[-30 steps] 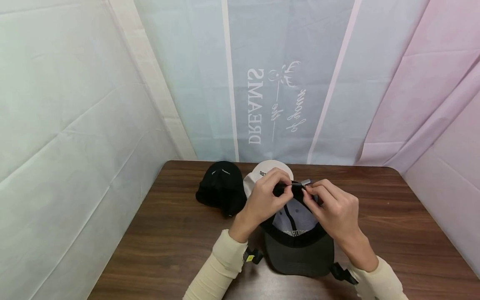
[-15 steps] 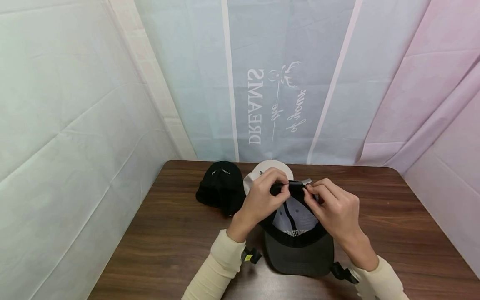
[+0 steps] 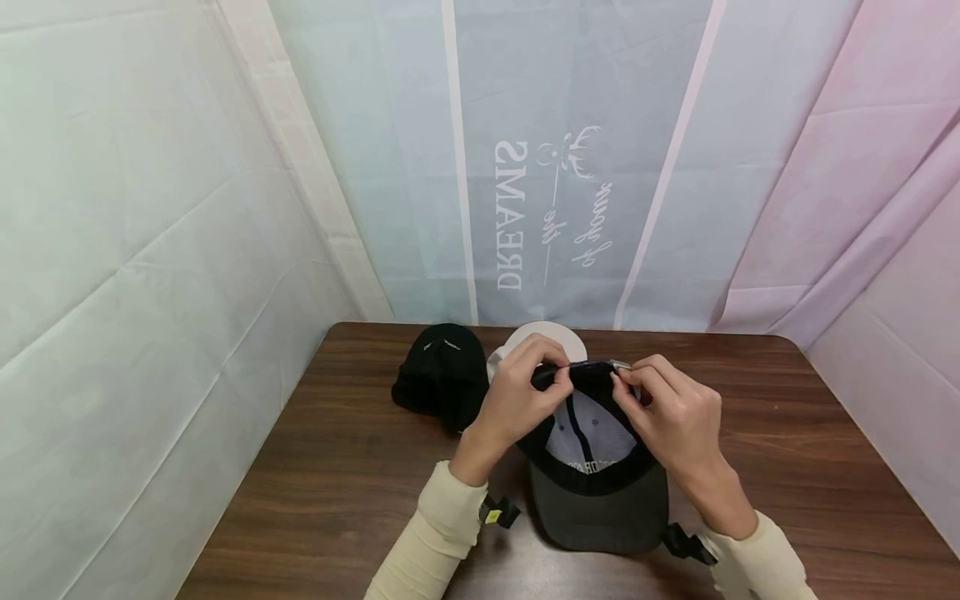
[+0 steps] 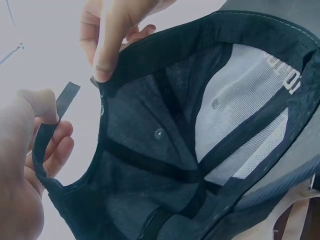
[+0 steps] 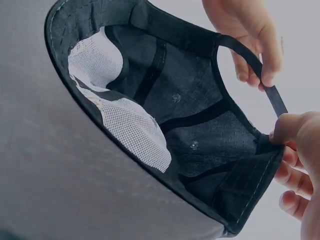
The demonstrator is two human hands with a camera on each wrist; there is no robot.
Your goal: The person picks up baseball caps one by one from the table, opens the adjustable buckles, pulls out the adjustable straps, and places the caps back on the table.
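Observation:
A dark baseball cap [image 3: 600, 521] is held inside up, brim toward me, with its black sweatband and pale mesh lining [image 5: 132, 130] showing. My left hand [image 3: 525, 392] pinches the cap's black adjusting strap [image 4: 45, 140] between thumb and fingers, near its free end in the left wrist view. My right hand [image 3: 675, 417] pinches the other side of the back opening, at the small metal buckle [image 3: 619, 364]. Fingers partly hide that buckle. In the right wrist view the strap [image 5: 255, 65] arches over the opening toward my right thumb; whether its end passes through the buckle I cannot tell.
A black cap [image 3: 442, 375] lies at the table's back left. Beside it a white cap [image 3: 558, 336] is partly hidden behind my left hand. The brown wooden table [image 3: 780, 467] meets hanging cloth [image 3: 555, 83] at its back edge and on both sides.
My left hand has drifted slightly left, and the strap between the hands now shows broader. The buckle has tipped lower beside my right fingers, while the cap's brim stays put.

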